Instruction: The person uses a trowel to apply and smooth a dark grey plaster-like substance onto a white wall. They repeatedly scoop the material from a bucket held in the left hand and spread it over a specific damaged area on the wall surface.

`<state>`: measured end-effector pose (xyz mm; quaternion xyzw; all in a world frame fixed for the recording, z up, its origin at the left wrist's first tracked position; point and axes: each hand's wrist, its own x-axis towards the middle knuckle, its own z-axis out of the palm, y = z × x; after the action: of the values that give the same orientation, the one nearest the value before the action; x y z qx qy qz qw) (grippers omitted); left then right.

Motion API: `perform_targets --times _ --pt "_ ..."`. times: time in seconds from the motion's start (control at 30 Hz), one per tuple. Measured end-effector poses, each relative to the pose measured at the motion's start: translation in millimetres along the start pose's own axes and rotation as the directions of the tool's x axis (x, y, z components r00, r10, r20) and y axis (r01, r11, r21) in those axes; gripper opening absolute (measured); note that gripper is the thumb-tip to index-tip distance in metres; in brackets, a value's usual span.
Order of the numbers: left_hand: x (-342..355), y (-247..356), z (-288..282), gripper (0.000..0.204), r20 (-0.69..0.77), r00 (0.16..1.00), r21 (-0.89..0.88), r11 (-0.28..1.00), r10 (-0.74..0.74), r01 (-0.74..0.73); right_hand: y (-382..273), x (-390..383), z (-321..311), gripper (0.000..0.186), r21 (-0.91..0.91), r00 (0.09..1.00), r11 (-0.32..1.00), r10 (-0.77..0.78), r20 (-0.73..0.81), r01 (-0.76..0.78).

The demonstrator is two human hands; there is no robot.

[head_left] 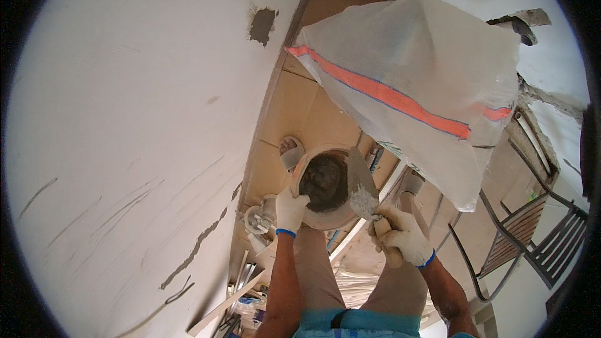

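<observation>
My left hand, in a white work glove with a blue cuff, grips the left rim of a round bucket. Wet grey mortar lies inside it. My gloved right hand is closed around the wooden handle of a pointed trowel. The trowel's blade points away from me along the bucket's right rim, with pale mortar smeared near its base. Whether the blade touches the rim, I cannot tell.
A big white woven sack with an orange stripe stands ahead. The left wall has a grey patch and a filled crack. Metal chairs are at right, a white container at left, and long strips lie below it.
</observation>
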<state>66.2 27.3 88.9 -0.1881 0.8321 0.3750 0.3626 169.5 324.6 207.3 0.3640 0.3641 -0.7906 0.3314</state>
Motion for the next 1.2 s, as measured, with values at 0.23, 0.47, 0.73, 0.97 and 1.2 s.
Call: perform_targets --times 0.23,0.47,0.73,0.97,1.2 --pt "-59 10 -39 0.037 -0.034 0.998 -0.219 0.974 -0.058 0.049 -23 -19 12 0.069 -0.037 0.985 0.984 -0.174 0.007 0.175" --pt "-140 -48 -95 0.046 -0.093 0.98 -0.603 0.793 -0.178 0.087 -15 46 17 0.056 -0.252 0.963 0.941 -0.254 -0.083 0.227" --pt "-242 -139 -128 0.052 -0.261 0.922 -0.757 0.654 -0.287 -0.011 -56 167 42 0.061 -0.352 0.812 0.771 -0.581 -0.051 0.53" --pt "-323 -233 -124 0.053 -0.236 0.795 -0.828 0.544 -0.56 0.138 -102 263 69 0.047 -0.219 0.869 0.879 -0.462 -0.177 0.423" --pt "-409 -342 -120 0.018 -0.036 0.637 -0.848 0.361 -0.77 0.389 -128 363 90 0.041 -0.101 0.8 0.824 -0.566 -0.197 0.558"
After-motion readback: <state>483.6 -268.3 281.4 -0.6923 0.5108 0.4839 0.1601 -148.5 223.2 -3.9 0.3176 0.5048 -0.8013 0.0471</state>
